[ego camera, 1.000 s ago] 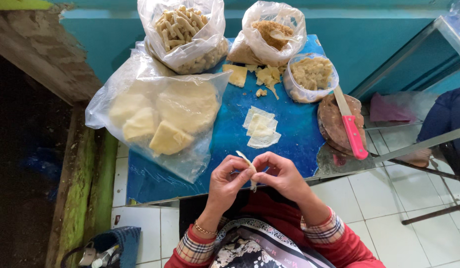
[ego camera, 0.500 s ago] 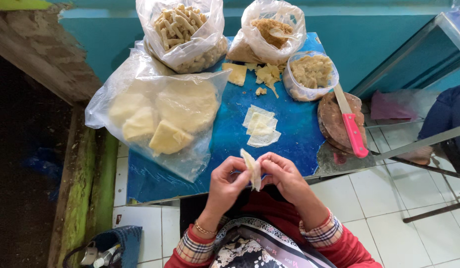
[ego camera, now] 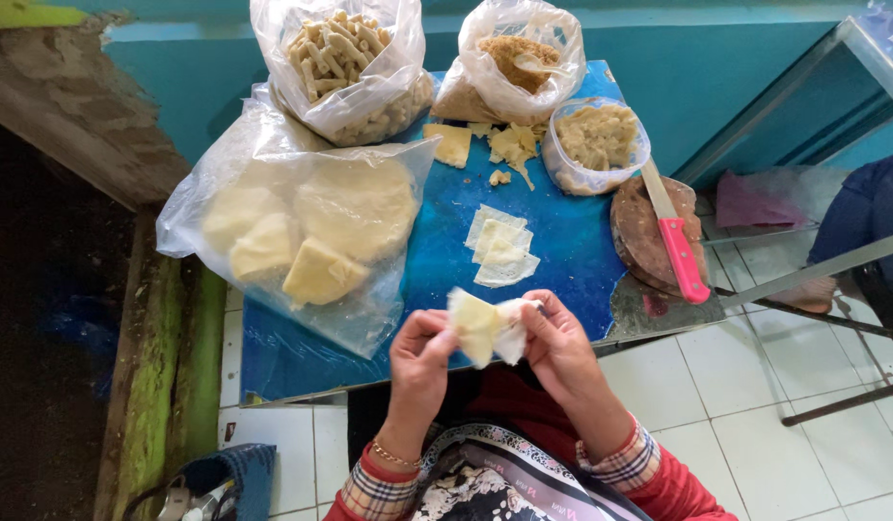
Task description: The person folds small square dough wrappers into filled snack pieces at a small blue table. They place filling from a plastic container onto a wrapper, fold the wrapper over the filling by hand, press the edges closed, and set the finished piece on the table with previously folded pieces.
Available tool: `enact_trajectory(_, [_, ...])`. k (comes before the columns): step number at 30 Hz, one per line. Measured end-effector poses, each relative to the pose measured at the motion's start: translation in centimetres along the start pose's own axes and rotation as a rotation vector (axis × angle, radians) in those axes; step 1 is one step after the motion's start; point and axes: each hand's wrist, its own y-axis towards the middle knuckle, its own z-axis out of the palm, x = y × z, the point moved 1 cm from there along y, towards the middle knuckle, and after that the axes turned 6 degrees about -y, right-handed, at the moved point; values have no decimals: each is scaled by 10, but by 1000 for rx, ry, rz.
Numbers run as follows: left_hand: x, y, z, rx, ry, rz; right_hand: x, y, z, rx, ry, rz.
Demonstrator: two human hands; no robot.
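A small table with a blue top [ego camera: 572,260] stands against a teal wall over a white tiled floor, seen from above the seated person's lap. Far to the left of the hands, beyond the table's edge, a weathered green post [ego camera: 162,386] runs down beside the tiles. Up and to the left of the left hand [ego camera: 419,362], a large clear plastic bag [ego camera: 302,241] lies on the table holding pale yellow blocks and a round slab. Beyond that, further from the hands, an open bag of short pale rolled sticks [ego camera: 345,63] sits at the table's far side. The left hand, fingers closed, pinches the left side of a thin pale wrapper sheet [ego camera: 485,328] held up just off the near table edge; the right hand [ego camera: 557,347] grips the same sheet's right side, so both are clamped on it, close together. Just beyond the hands, a small stack of cut wrapper squares [ego camera: 502,251] lies on the blue top. Further off are yellow scraps [ego camera: 485,145] and a bag of brown crumbs [ego camera: 519,63]. Up and right of the right hand sits a tub of pale filling [ego camera: 596,145], then a pink-handled knife [ego camera: 676,241] resting on a round brown board [ego camera: 639,241].
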Motion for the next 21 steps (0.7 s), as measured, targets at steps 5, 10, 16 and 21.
enact_trajectory(5, [-13, 1, -10, -54, -171, 7, 31, 11, -17, -147, -79, 8])
enact_trajectory(10, [-27, 6, -11, -91, -154, 33, 66, 37, -40, -133, -285, -167])
enact_trajectory(16, [-26, 6, -11, -80, -130, 44, 76, 62, -14, -252, -1196, -545])
enact_trajectory(21, [-26, 4, -12, -84, -91, 54, 51, 30, 34, -63, -1953, -874])
